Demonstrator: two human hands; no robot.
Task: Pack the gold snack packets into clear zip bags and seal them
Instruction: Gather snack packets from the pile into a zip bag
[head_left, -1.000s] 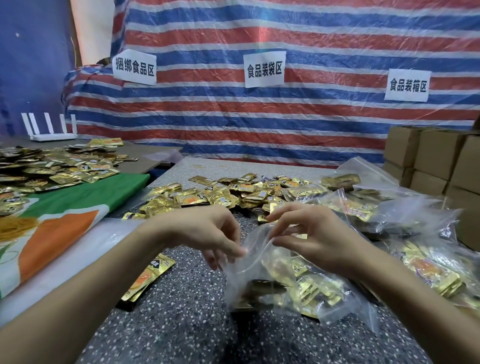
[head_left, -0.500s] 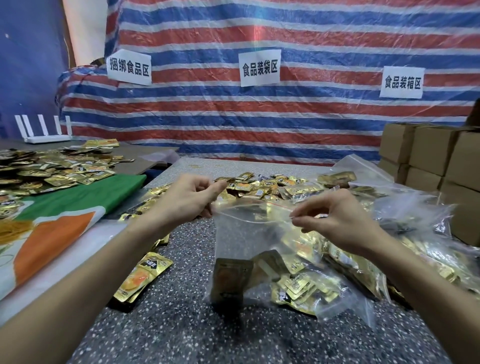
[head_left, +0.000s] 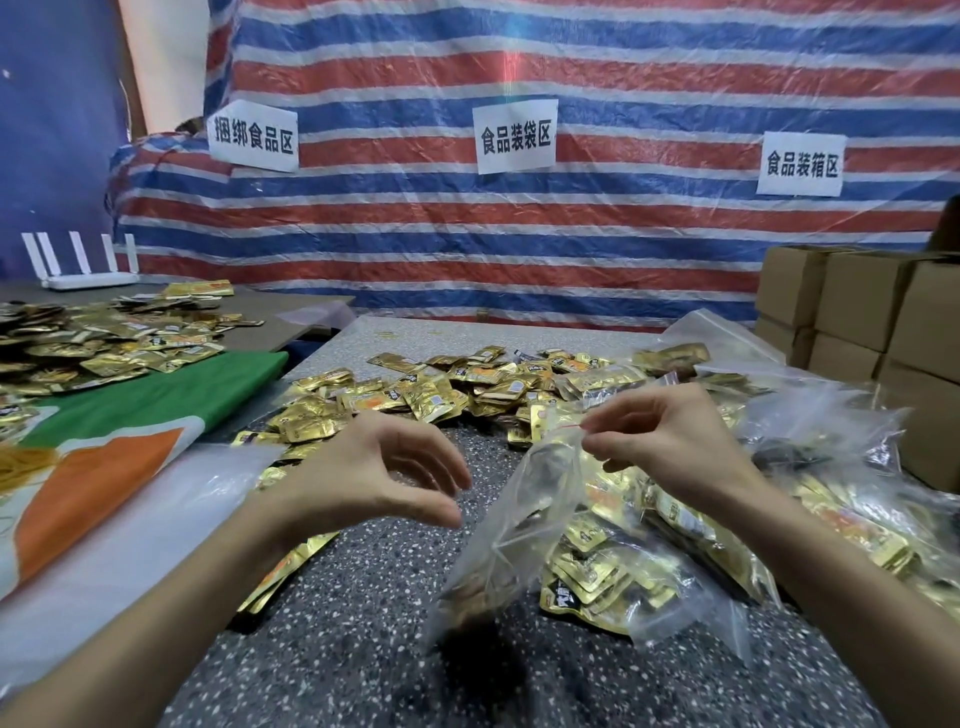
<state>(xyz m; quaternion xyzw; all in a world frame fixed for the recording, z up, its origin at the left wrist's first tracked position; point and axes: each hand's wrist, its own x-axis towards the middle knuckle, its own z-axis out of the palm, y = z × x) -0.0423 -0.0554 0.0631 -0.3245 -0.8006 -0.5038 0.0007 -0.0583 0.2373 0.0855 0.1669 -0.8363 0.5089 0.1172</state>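
Head view: how are the hands?
— Right hand (head_left: 670, 441) pinches the top edge of a clear zip bag (head_left: 519, 530), which hangs below the pinch. Left hand (head_left: 374, 478) hovers just left of it, fingers loosely curved, holding nothing.
— And around them?
— Gold packets (head_left: 431, 395) are heaped beyond the pinch on a speckled table (head_left: 363, 623). A striped tarp (head_left: 519, 234) hangs behind, with cardboard boxes (head_left: 857, 312) far right.

Three white paper signs on the striped tarp (head_left: 519, 234), black printed Chinese. Sign at 10 o'clock (head_left: 253, 136): "捆绑食品区". Sign at 12 o'clock (head_left: 516, 137): "食品装袋区". Sign at 2 o'clock (head_left: 800, 164): "食品装箱区". Gold packets (head_left: 431, 395) on the counter carry dark print and small white labels, too small and blurred to read.
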